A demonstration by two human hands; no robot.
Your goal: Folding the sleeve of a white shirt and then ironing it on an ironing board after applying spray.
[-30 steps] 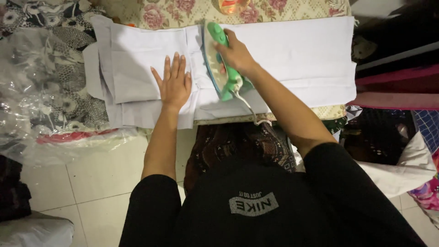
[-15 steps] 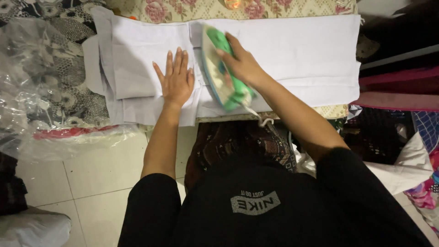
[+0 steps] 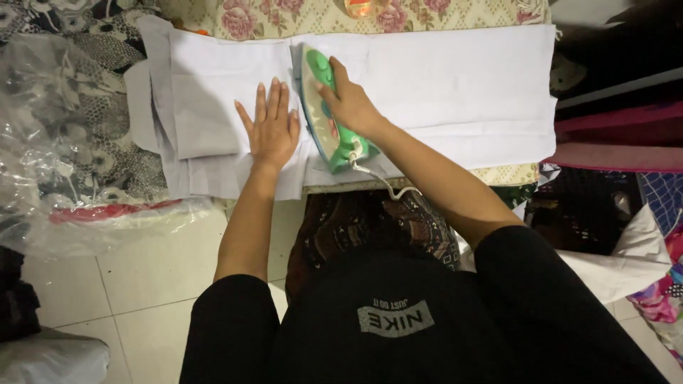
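Note:
A white garment (image 3: 455,85) lies spread flat over a floral-covered ironing surface (image 3: 299,18). My right hand (image 3: 350,105) grips the handle of a green and white electric iron (image 3: 321,107), which stands on the cloth near its middle, tip pointing away from me. A white cord (image 3: 380,181) trails from the iron's heel toward my lap. My left hand (image 3: 270,128) lies flat on the cloth just left of the iron, fingers spread, next to a folded flap of fabric (image 3: 206,117).
Patterned cloth and crumpled clear plastic bags (image 3: 64,142) are piled at the left. Tiled floor (image 3: 128,277) lies below them. Pink and dark shelves (image 3: 619,135) stand at the right, with white and colourful fabric (image 3: 640,263) beneath.
The iron has slid a little to the left and farther from me over the cloth. My left hand has stayed pressed flat beside it.

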